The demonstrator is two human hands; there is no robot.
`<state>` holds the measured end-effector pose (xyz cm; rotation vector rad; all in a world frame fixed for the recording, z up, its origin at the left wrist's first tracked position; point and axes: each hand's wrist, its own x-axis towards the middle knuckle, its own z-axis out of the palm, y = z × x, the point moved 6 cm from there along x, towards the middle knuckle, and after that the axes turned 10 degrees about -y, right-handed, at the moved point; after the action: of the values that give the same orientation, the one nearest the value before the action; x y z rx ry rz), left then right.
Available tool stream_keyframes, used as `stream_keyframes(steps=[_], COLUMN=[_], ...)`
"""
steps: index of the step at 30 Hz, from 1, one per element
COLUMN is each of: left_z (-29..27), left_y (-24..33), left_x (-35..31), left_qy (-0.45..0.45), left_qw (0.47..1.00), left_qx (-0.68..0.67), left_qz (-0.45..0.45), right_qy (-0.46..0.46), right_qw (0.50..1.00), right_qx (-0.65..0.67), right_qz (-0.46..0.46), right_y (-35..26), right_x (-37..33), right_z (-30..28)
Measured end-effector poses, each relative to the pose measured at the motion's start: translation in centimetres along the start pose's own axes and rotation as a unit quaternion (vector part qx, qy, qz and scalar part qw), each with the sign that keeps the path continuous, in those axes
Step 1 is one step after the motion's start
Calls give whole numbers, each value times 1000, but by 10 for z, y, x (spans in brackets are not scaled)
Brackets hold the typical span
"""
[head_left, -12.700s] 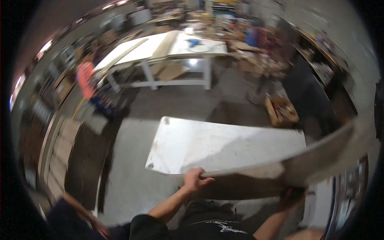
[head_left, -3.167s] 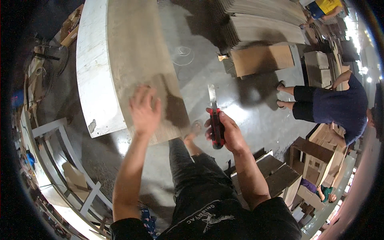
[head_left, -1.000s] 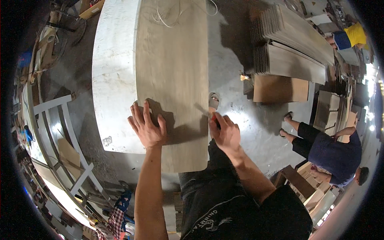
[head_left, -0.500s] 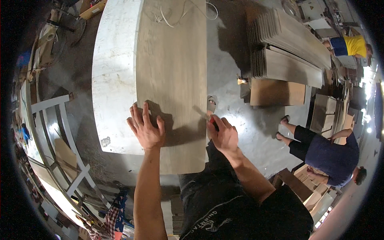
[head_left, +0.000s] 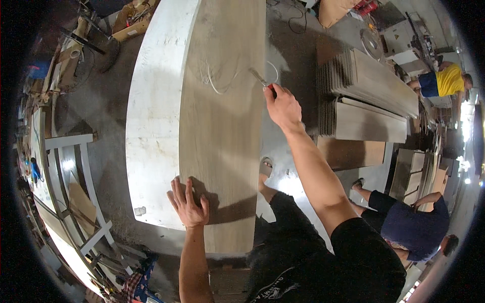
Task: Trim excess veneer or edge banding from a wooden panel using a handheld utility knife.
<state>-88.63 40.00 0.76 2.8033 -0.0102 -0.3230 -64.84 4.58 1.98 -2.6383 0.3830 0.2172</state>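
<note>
The white bench is carrying the board, whose near end is jutting past it. The right arm is stretching forward. The left hand is resting palm down, fingers spread wide, across the board's left edge. The right hand is curling its fingers tightly around the knife.

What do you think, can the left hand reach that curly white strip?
Probably yes: the left hand rests on the brown board, and nothing seems to block its way along it to the curly white strip.
</note>
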Motion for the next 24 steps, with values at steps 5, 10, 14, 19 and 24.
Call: stream_keyframes(steps=[5,10,14,19,24], left_z=[-1,-5,-1,4,3], left_y=[-1,1,-1,-6,-5], left_x=[0,7,5,4,6], left_qy=[1,-37,-51,-40,-63], left_qw=[1000,999,999,999,998], left_qx=[0,-9,10,13,10], left_qz=[16,6,-2,-6,-7], right_qy=[-24,-21,-6,-34,-44], right_qw=[999,999,999,999,997], right_qx=[-37,-38,-51,-15,-32], right_qz=[-3,9,19,24,61], right_y=[5,0,-7,-23,-19], right_x=[24,56,116,211,315], right_z=[5,-5,-17,-44,-60])
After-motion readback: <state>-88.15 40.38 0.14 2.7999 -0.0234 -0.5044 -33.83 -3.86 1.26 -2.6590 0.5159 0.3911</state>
